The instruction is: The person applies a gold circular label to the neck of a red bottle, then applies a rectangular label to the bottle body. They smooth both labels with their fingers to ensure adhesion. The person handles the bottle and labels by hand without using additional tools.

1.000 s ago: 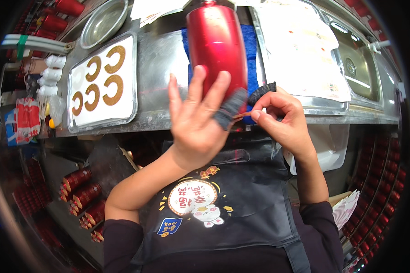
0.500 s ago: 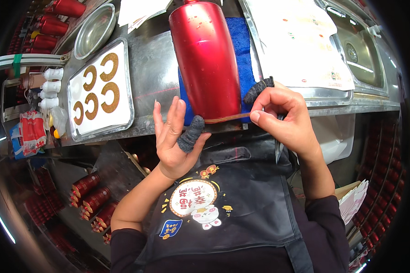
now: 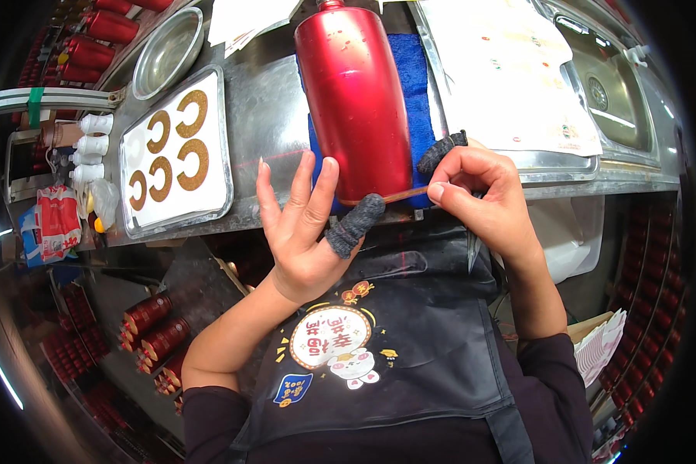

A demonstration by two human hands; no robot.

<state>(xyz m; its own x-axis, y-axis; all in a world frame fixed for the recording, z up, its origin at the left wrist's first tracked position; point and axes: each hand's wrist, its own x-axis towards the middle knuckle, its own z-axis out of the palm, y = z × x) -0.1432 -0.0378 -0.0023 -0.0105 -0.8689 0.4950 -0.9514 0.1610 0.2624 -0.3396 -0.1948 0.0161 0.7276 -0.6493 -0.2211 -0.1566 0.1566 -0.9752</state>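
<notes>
A glossy red bottle [image 3: 356, 100] lies on a blue towel [image 3: 415, 85], its base toward me and small drops on its surface. Along the base edge runs a narrow brownish-gold strip [image 3: 404, 194]. Its free right end is pinched between thumb and index finger of my right hand [image 3: 483, 193]. A pointed metal tool [image 3: 472, 251], perhaps tweezers, hangs below that palm; a dark grey cloth finger cover [image 3: 441, 151] is on one right finger. My left hand [image 3: 305, 240] has its fingers spread, and its index finger, in a grey cover [image 3: 356, 226], touches the base at the strip.
To the left, a metal tray [image 3: 226, 182] holds several gold C-shaped pieces on white backing, with a steel bowl [image 3: 168, 54] behind it. At right are a paper-covered tray [image 3: 510, 93] and a sink [image 3: 607, 93]. More red bottles [image 3: 162, 340] stand below the bench at left.
My left hand has moved right, its covered index finger now at the strip on the base. The strip's right end now angles slightly up off the base. The bottle appears shifted slightly right.
</notes>
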